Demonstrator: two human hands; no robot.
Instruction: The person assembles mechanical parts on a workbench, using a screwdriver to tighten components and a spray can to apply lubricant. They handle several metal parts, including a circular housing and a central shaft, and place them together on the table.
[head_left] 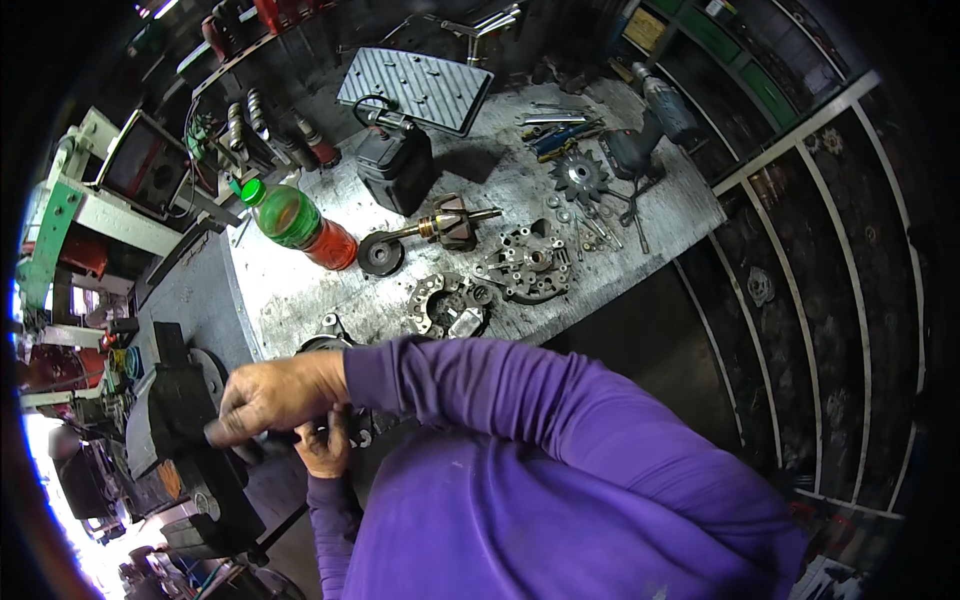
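At the lower left, my right hand (280,397) reaches across in front of me beside a dark bench vise (175,405). Its fingers are bent down and pressed together, and whatever they grip is hidden. Just below it, my left hand (325,450) is closed, with the thumb up, by a dark piece that I cannot make out. Past my right sleeve on the metal-topped bench (620,250) lie alternator parts: a rotor (455,225), a round black pulley (381,254), a housing (530,262), a second open housing (430,305) and a toothed fan (579,175).
A green-capped bottle (305,228) with red liquid stands at the bench's left. Behind are a black box (395,165) and a ridged tray (415,88). Pliers (568,140), small hardware and a power tool (665,105) lie at right. Dark shelving (800,280) lines the right side.
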